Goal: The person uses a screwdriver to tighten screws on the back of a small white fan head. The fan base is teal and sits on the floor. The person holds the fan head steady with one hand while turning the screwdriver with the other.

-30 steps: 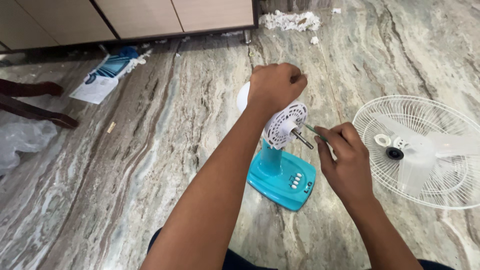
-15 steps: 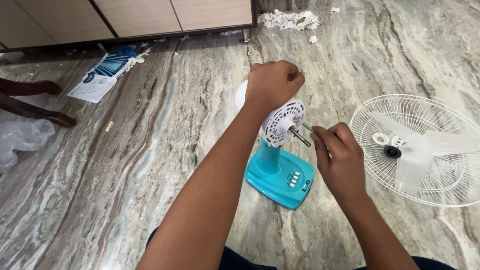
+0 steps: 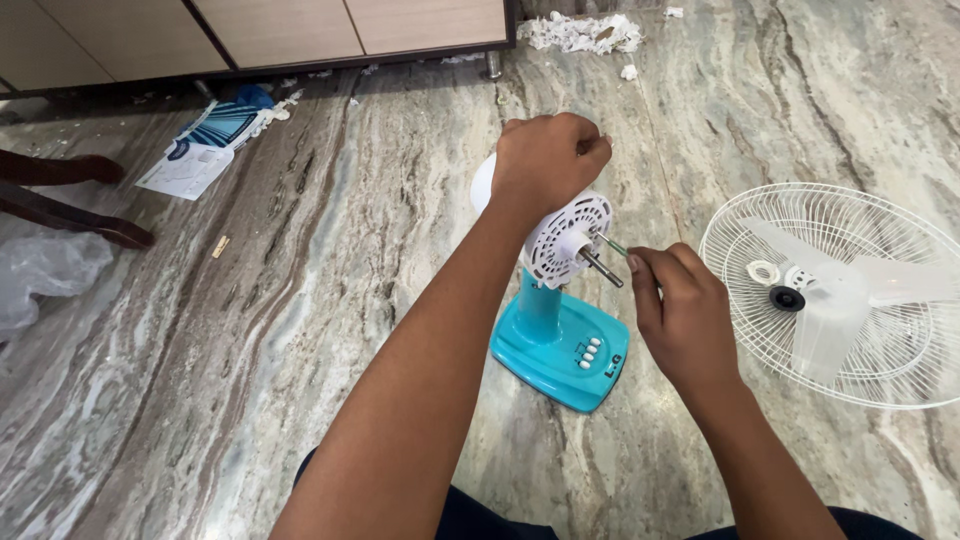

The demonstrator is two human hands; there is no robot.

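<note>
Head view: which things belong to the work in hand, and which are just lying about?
In hand:
- left hand gripping the fan motor head
- right hand holding a thin tool at it
- teal fan base
- white fan guard with blade

Lying about:
- booklet
- paper shreds
- plastic bag

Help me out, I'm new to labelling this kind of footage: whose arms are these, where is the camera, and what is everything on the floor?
The camera sits on a person's head and looks down, so both arms are that person's own. The left hand grips the top of a small fan body, white at the head, on a turquoise base. The right hand holds a thin screwdriver against the fan's front, beside its bare metal shaft. On the marble floor to the right lies a white wire guard with a pale blade resting on it. Papers lie far left.
</note>
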